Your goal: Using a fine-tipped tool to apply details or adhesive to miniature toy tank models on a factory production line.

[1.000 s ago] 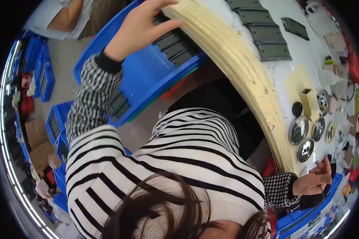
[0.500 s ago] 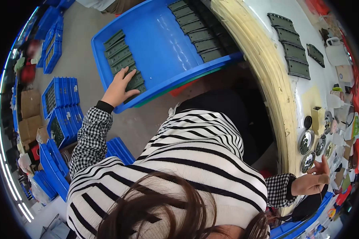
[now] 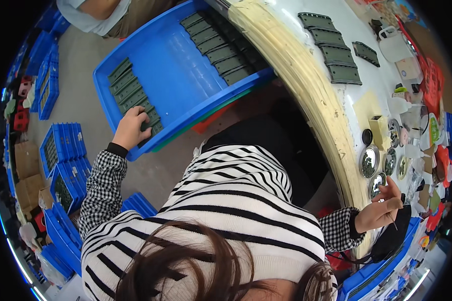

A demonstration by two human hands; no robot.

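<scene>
Dark green ribbed panels [image 3: 129,90] lie in a row along the left side of a large blue tray [image 3: 160,60]. My left hand [image 3: 128,129] is at the near end of that row, its fingers bent and thumb opposite, gripping the end panel; part of this panel is hidden under the fingers. A second group of green panels [image 3: 213,47] fills the tray's right side. Over the bench edge at the right, my right hand [image 3: 378,209] pinches a thin, pointed tool [image 3: 393,223]; its exact kind is too small to tell. Round dishes [image 3: 369,161] holding small parts stand just beyond that hand.
Joined green panels [image 3: 331,50] and a single one [image 3: 366,53] lie on the white bench, whose padded cream edge [image 3: 306,85] runs beside me. A white jug [image 3: 392,45] stands farther back. Stacked blue crates [image 3: 65,160] stand left; another person's arm [image 3: 98,7] shows at top.
My left hand's spread fingers have curled in at the end panel. The whole view has shifted, and more of the other person shows at the top. My right hand still pinches the thin tool.
</scene>
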